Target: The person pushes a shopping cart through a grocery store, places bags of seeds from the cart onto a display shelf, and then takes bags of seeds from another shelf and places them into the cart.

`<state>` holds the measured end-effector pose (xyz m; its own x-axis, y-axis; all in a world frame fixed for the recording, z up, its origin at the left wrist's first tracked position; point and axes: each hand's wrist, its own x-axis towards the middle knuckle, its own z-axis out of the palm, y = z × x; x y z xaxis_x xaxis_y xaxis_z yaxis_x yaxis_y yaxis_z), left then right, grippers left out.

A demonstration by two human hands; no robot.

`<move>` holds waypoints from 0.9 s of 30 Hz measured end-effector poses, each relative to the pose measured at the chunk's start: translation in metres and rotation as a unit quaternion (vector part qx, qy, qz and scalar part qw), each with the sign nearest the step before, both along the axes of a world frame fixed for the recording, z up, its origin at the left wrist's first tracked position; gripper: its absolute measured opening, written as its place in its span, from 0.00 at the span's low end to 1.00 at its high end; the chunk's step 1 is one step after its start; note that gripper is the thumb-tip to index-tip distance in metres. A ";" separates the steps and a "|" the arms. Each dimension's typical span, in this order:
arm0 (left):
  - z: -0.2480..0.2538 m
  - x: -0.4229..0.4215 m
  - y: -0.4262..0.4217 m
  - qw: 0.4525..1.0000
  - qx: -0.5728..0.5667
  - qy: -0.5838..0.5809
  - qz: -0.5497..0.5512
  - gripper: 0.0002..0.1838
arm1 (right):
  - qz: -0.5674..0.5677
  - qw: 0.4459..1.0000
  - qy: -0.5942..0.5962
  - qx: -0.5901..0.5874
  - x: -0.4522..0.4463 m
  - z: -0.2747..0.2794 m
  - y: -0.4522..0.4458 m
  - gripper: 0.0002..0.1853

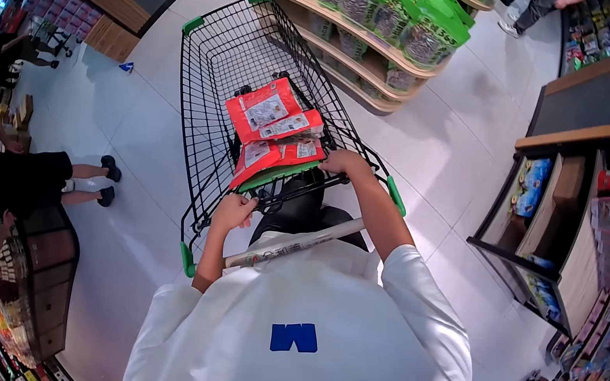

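Note:
Between my arms stands a black wire shopping cart [201, 96] with green corner pieces. Several red packets [264, 110] with white labels lie in a pile at its near end, over a green panel [279, 177]. My left hand [233, 213] is closed at the cart's near rim, just below the packets, with its fingers curled. My right hand [341, 162] is closed on the near right part of the rim, beside a packet's corner; its fingertips are partly hidden. The pale push bar [293, 244] crosses under my forearms, close to my white shirt, with neither hand on it.
A rounded shelf unit [393, 103] with green bags [430, 36] stands close ahead on the right. Wooden display shelves [547, 203] are at right. A person in black [16, 167] is at left by a brown counter [51, 279]. Another person's legs [532, 15] show at top right.

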<state>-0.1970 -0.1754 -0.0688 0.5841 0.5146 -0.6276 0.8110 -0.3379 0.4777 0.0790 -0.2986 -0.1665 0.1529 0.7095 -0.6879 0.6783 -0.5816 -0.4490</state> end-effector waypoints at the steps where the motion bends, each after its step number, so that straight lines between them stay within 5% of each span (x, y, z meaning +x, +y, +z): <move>1: -0.001 -0.005 -0.002 0.999 -0.041 -0.008 0.004 0.27 | -0.010 1.000 -0.015 0.001 -0.010 0.002 -0.011 0.29; 7: -0.001 -0.044 -0.001 0.993 -0.100 -0.050 0.023 0.23 | -0.072 0.997 -0.021 -0.012 -0.078 0.022 -0.065 0.29; 10: 0.017 -0.065 -0.006 0.982 0.168 -0.088 -0.025 0.13 | -0.113 0.993 -0.018 -0.007 -0.116 0.024 -0.081 0.28; 13: 0.068 -0.104 -0.040 0.957 0.262 -0.111 -0.056 0.12 | -0.139 0.990 -0.027 0.022 -0.174 0.045 -0.115 0.26; 17: 0.066 -0.145 -0.005 0.919 0.281 -0.241 -0.133 0.08 | -0.255 0.966 -0.008 0.044 -0.243 0.074 -0.127 0.25; 27: 0.066 -0.210 -0.060 0.901 0.283 -0.098 -0.314 0.21 | -0.438 0.893 0.096 0.046 -0.401 0.057 -0.230 0.22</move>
<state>-0.4067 -0.2359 -0.0033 0.9427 0.2495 -0.2217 0.2941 -0.9351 0.1979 -0.3217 -0.5288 -0.1095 0.5621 0.4301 -0.7064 -0.1131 -0.8061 -0.5808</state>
